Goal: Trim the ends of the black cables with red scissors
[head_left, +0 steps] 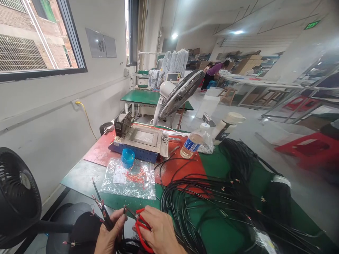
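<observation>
At the near table edge, my left hand (109,234) is closed round a bundle of black cables (106,219). Several of their ends fan out to the left with thin coloured wires showing. One cable end is pinched upright between thumb and fingers. My right hand (161,227) grips red-handled scissors (142,241), whose blade tips come close to that pinched end; whether they touch it I cannot tell. Just beyond lies a clear plastic bag (111,176) with small orange-red pieces (136,176) scattered on it.
A blue cup (128,158) stands by a blue-based machine with a metal plate (144,137). A liquid bottle (191,144) and a pale jug (229,125) are behind. Coiled black cables (182,211) spread across the right. A black fan (18,194) stands left; a person (215,68) bends far off.
</observation>
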Motion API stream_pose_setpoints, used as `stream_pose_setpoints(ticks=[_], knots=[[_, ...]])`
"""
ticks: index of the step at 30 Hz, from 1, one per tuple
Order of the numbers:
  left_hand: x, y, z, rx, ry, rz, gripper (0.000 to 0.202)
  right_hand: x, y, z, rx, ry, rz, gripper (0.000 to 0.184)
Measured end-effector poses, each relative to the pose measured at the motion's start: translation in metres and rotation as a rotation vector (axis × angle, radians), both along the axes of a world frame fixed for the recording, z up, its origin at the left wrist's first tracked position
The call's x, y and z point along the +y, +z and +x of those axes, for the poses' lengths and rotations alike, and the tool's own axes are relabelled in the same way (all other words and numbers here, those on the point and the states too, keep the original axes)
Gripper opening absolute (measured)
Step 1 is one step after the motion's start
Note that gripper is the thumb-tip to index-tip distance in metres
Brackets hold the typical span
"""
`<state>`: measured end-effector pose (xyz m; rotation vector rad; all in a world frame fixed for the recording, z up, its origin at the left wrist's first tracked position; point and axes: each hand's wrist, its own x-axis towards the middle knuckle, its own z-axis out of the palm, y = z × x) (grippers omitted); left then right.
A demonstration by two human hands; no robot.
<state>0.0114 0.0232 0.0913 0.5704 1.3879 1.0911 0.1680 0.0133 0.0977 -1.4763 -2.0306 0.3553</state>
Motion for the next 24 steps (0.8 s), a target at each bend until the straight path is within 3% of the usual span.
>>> stream_pose_setpoints(ticks=[7, 16, 24], knots=[[-0.001, -0.004, -0.003, 0.019, -0.049, -0.02, 0.048, -0.001, -0.003, 0.0, -0.009, 0.006, -0.04, 0.026], [0.0, -0.006, -0.001, 0.012, -0.017, -0.01, 0.047, 0.0, -0.004, 0.001, 0.011, -0.002, -0.061, 0.026], [0.001, -0.011, -0.003, -0.022, -0.038, -0.017, 0.045, -0.001, -0.017, 0.004, -0.035, 0.0, 0.051, 0.022]])
